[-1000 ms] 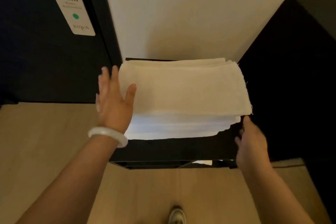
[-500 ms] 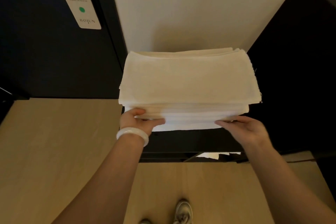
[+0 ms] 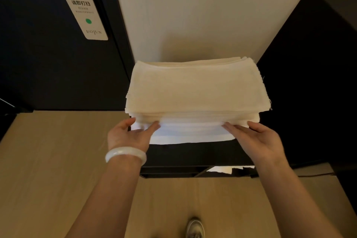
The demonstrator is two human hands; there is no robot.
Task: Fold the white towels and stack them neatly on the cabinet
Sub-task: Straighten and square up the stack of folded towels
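Observation:
A thick stack of folded white towels (image 3: 193, 91) lies on a low black cabinet (image 3: 193, 154) against the wall. The upper towels overhang the lower ones a little toward me. My left hand (image 3: 127, 137), with a pale bangle on the wrist, touches the stack's front left edge with spread fingers and thumb. At the front right edge my right hand (image 3: 257, 139) presses straight fingers against the lower layers. Neither hand lifts a towel.
A dark door (image 3: 48, 63) with a white hanger sign (image 3: 85, 9) stands at the left. A tall black unit (image 3: 309, 83) rises right of the stack. Something white (image 3: 222, 169) shows in the cabinet's lower opening. Below are a wood floor (image 3: 48, 160) and my shoe (image 3: 195, 228).
My left hand left the stack's left side and came to its front edge. My right hand moved from the right front corner inward along the front. The lower layers look more even.

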